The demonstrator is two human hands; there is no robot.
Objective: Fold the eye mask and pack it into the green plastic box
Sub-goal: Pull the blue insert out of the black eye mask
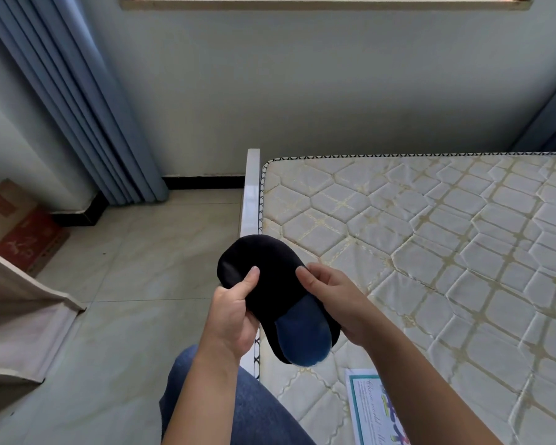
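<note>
Eye mask (272, 284), soft black fabric, rounded oval outline, with a blue patch (302, 332) showing at the end nearest the person. It is held in the air, above the near left corner of the bed and clear of every surface.

Left hand (235, 316): grips the mask's left edge, thumb laid on top and the other fingers curled under and out of sight.

Right hand (337, 303): holds the right edge, thumb on the upper face and fingers wrapped beneath.

Fold: the mask reads as a single lobe, not a long two-eyed band, so it may already be doubled over, with the blue patch as an exposed inner face. I cannot tell this for certain.

Packing: not yet done. The green plastic box is nowhere in view, so it has to be found and reached before the mask can go in.

Surroundings: a cream quilted mattress (430, 236) in a white bed frame (251, 194). A printed leaflet (373, 409) lies on the mattress near the person. A blue-jeaned knee (238, 406) shows below the hands. Beyond are pale floor tiles (135, 268), a grey-blue pleated curtain (87, 107) and a red-and-brown cardboard box (16, 226) at far left.
</note>
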